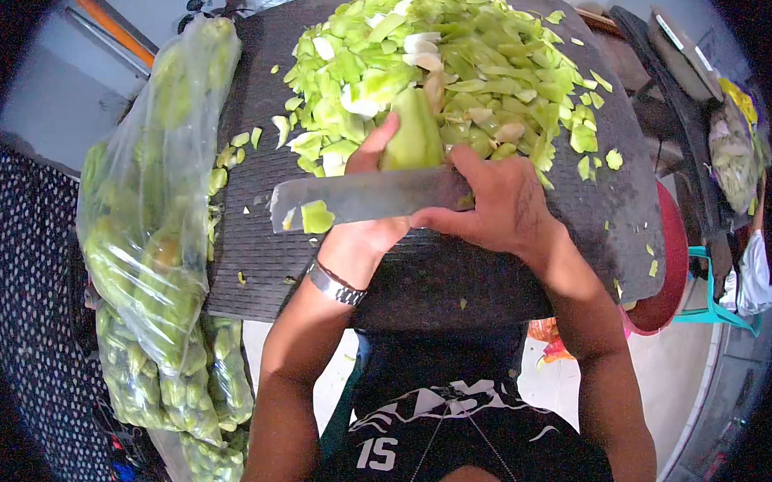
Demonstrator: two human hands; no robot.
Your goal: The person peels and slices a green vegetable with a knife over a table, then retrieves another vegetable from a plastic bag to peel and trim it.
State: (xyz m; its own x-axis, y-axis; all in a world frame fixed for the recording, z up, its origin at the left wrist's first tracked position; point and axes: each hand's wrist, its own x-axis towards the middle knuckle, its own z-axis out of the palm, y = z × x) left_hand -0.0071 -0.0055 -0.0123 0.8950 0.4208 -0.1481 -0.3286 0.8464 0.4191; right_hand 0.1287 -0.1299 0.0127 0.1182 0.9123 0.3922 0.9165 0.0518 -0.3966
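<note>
My left hand [375, 233] grips a peeled pale green fruit [413, 134], elongated and lightly ridged, whose exact kind I cannot tell. The thumb lies along its left side, and the other fingers are mostly hidden. Closed around the handle of a broad-bladed knife [367, 197], my right hand [499, 199] is on the fruit's right. The blade points left, flat side facing me, across the fruit's near end and over my left hand. A green scrap [318, 217] clings to the blade. Just beyond is a large heap of green slices [499, 84] with some whitish pieces.
The heap lies on a dark ribbed tabletop [257, 194] with scattered scraps. Clear plastic bags of green produce [152, 224] line the left side. At the right are a red tub [671, 261] and a teal stool [711, 293].
</note>
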